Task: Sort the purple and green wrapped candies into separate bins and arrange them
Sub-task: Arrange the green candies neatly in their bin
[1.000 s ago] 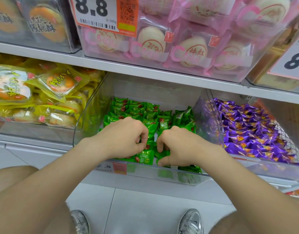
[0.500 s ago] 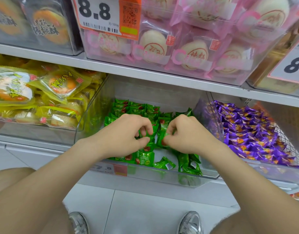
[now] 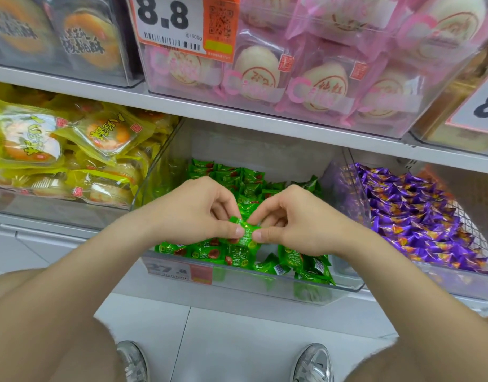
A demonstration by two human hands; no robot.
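A clear middle bin [image 3: 264, 285] on the lower shelf holds several green wrapped candies [image 3: 231, 255], laid in rows at the back and front left, loose at the front right. My left hand [image 3: 193, 210] and my right hand [image 3: 300, 219] meet above the bin's middle. Together they pinch one green candy [image 3: 247, 234] between thumbs and forefingers, one hand at each end. The clear bin [image 3: 347, 205] to the right is filled with purple wrapped candies [image 3: 419, 216].
A bin of yellow-wrapped pastries [image 3: 58, 150] stands to the left. The upper shelf [image 3: 237, 117] carries pink-wrapped buns [image 3: 320, 86] and dark-wrapped cakes [image 3: 58, 31] close overhead. A price tag [image 3: 182, 271] hangs on the green bin's front. My shoes [image 3: 311, 365] stand on grey floor below.
Both hands rose from the front of the green bin toward its middle. They now hold a single green candy lifted between them, and loose candies at the front right are uncovered.
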